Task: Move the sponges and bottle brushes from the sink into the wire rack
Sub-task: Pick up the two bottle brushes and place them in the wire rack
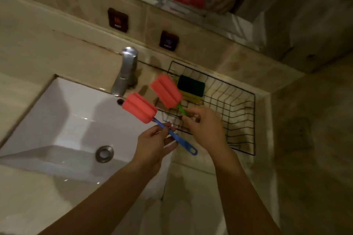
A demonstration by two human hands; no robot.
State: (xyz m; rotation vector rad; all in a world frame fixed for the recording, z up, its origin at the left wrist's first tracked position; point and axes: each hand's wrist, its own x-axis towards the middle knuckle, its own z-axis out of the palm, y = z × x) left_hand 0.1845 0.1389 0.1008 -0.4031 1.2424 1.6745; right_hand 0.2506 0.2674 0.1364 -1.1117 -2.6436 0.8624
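holding 2 bottle brushes at once here, 1 per hand. your left hand (pixel 155 140) is pinched shut around the middle of the blue-handled brush (pixel 174 136), thumb and fingers wrapped on the handle, and its pink foam head (pixel 139 108) sticks up and away from you to the left, hanging over the near corner of the sink (pixel 63 112). your right hand (pixel 205 126) has the green-handled brush (pixel 181 109) nipped between fingertips right at the bottom of the handle, other fingers loosely curled, foam head (pixel 166 91) pointing away from you too.

the thing that matters: the wire rack (pixel 250 120) sits right under and beyond your right hand, so that brush is basically there already, its head hovering over the rack's near-left edge. the left brush is the one further off, the rack lies to the right of that hand. both handles run on about the same diagonal, head far-left, tail near-right, which looks roughly in line with the rack's long side, so i'd guess you can just lay them down without twisting much.

there's 1 green and yellow sponge (pixel 191 87) already in the rack's far-left end, just past the green brush's head. i can't see anything left in the sink besides the drain (pixel 104 153).
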